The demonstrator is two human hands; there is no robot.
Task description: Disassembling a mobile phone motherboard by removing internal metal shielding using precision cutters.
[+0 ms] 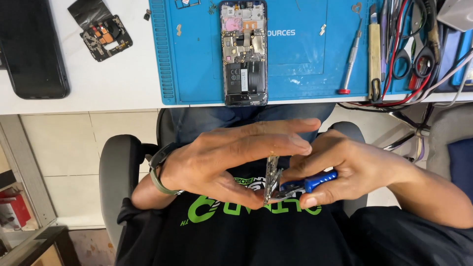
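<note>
Fingers of the left hand (221,157) pinched a thin metal strip (271,178) by its two ends, fingertips on the upper end and thumb under the lower. The strip stood nearly upright over the lap, its long axis running from thumb to fingertips. It was probably a small bracket or shield, though it showed too edge-on to tell. From the right, the right hand (340,170) was closed around blue-handled pliers (305,185), whose nose met the strip's lower part, so both hands were touching it. Farther off, on the blue work mat (197,74), lay an opened phone (244,51), with a red-tipped screwdriver (351,61) to its right. A black phone (32,47) lay on the white table (113,83).
</note>
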